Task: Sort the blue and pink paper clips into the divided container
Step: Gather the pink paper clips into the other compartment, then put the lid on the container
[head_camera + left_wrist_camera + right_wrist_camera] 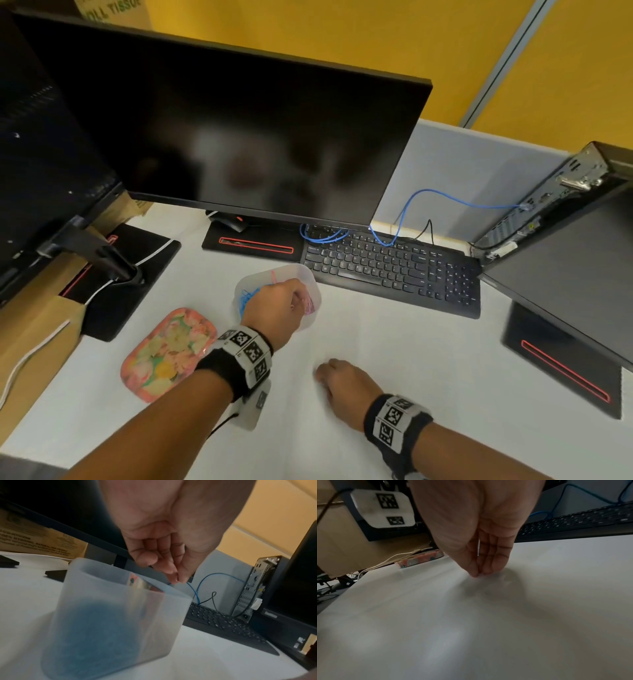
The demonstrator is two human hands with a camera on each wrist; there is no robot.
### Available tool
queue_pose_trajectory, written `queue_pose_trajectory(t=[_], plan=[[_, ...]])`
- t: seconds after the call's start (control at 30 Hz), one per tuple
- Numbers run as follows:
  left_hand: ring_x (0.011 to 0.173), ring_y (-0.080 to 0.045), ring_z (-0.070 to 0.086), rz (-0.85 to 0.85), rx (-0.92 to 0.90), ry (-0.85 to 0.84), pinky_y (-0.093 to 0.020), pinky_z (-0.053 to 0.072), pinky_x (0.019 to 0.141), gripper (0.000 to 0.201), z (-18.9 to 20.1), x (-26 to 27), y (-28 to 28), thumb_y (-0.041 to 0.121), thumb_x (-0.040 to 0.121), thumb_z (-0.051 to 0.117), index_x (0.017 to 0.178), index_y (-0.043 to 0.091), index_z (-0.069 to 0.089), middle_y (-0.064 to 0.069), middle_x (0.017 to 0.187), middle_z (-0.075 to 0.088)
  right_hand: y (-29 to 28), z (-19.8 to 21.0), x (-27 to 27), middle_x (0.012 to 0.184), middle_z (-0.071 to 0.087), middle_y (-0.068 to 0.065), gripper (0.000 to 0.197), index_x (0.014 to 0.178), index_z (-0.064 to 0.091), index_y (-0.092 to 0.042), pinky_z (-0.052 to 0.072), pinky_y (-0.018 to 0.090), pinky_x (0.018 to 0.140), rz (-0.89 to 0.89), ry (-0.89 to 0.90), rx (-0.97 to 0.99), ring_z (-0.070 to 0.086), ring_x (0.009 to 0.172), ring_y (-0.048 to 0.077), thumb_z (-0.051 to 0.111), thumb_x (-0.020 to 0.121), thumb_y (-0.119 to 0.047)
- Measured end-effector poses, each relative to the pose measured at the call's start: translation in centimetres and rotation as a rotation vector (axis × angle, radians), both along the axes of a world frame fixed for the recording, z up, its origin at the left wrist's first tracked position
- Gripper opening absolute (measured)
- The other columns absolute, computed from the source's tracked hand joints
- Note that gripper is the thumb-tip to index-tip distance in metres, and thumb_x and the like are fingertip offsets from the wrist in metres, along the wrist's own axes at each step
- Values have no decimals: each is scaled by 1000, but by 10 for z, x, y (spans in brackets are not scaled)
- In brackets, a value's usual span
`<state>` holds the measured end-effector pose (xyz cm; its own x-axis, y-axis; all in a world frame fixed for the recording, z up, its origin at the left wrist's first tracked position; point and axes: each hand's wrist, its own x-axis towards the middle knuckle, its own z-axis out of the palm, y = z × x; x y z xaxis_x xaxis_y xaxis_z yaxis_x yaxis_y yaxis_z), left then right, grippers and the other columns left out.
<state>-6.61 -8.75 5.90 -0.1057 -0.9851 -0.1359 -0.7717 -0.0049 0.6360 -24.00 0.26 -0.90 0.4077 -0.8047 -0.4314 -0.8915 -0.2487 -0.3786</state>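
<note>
A translucent divided container (310,274) stands on the white desk in front of the keyboard. Blue paper clips (247,297) fill its left part, seen as a blue mass (96,631) through the wall (120,601). Pink paper clips (310,304) lie in its right part. My left hand (274,308) hovers over the container, thumb and fingertips (176,579) pinched together just above the rim; no clip shows between them. My right hand (342,380) is on the desk nearer to me, thumb and fingertips (477,573) pressed together on the surface, with no clip visible there.
A pink floral lid (168,353) lies left of the container. A black keyboard (394,270) with a blue cable (404,219) sits behind it, under a large monitor (239,137). A computer case (565,257) leans at the right, and cardboard boxes (34,308) stand at the left.
</note>
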Motion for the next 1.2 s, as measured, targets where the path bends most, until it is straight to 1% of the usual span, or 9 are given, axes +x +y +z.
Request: queue_pose_trajectory(t=[0.13, 0.3, 0.4, 0.5, 0.63, 0.77, 0.93, 1.07, 1.2], plan=[[91, -17, 60, 12, -43, 69, -29, 49, 82, 21, -1, 10, 7, 25, 82, 65, 103, 27, 64, 6, 102, 65, -1, -2, 5, 114, 53, 13, 43, 123, 48, -7, 49, 35, 86, -9, 8, 25, 55, 103, 30, 42, 82, 7], [88, -13, 56, 204, -172, 93, -28, 48, 77, 25, -4, 70, 26, 26, 83, 69, 106, 24, 60, 7, 103, 57, -2, -3, 3, 119, 49, 12, 41, 118, 48, -7, 42, 32, 88, -6, 15, 61, 50, 107, 27, 41, 81, 9], [112, -21, 49, 288, 14, -64, -37, 44, 95, 52, -17, 121, 38, 39, 77, 71, 123, 29, 50, 2, 121, 50, -9, 7, 5, 110, 51, 4, 32, 112, 52, -11, 39, 22, 83, -89, -106, 55, 52, 100, 20, 40, 85, 1], [122, -29, 40, 235, 241, -297, -44, 39, 100, 90, -31, 153, 52, 62, 60, 71, 136, 32, 33, -2, 133, 42, -35, 33, 15, 93, 54, -4, 17, 95, 57, -19, 37, 10, 68, -238, -366, -81, 49, 73, 2, 46, 88, -8], [132, -33, 30, 159, 353, -483, -49, 36, 104, 130, -54, 162, 64, 79, 42, 68, 147, 29, 10, -7, 150, 23, -80, 64, 35, 73, 59, -2, 16, 79, 60, -22, 38, 13, 54, -446, -616, -188, 44, 55, 3, 52, 85, -9], [137, -37, 24, 175, 377, -565, -52, 32, 108, 128, -64, 159, 64, 74, 50, 71, 148, 34, 0, -13, 153, 12, -107, 70, 46, 75, 59, -5, 15, 84, 62, -21, 36, 10, 52, -478, -549, -202, 45, 57, 0, 53, 88, -10], [123, -33, 36, 217, 400, -480, -50, 42, 98, 120, -55, 164, 61, 63, 52, 73, 146, 34, 5, -8, 138, 29, -107, 53, 37, 93, 62, -1, 18, 101, 65, -18, 34, 4, 62, -512, -469, -254, 51, 72, 4, 52, 89, -12], [117, -29, 37, 208, 224, -224, -49, 46, 93, 116, -28, 151, 46, 54, 50, 79, 143, 38, 12, -4, 131, 33, -103, 47, 21, 101, 62, -4, 20, 109, 64, -19, 40, 20, 78, -705, -532, -181, 57, 89, 13, 52, 93, -21], [117, -20, 36, 27, 23, -142, -42, 46, 95, 109, 7, 110, 13, 55, 53, 78, 141, 43, 15, 5, 131, 34, -101, 35, 18, 102, 69, -6, 19, 89, 64, -38, 51, 37, 89, -740, -600, -70, 65, 96, 16, 47, 94, -31]])
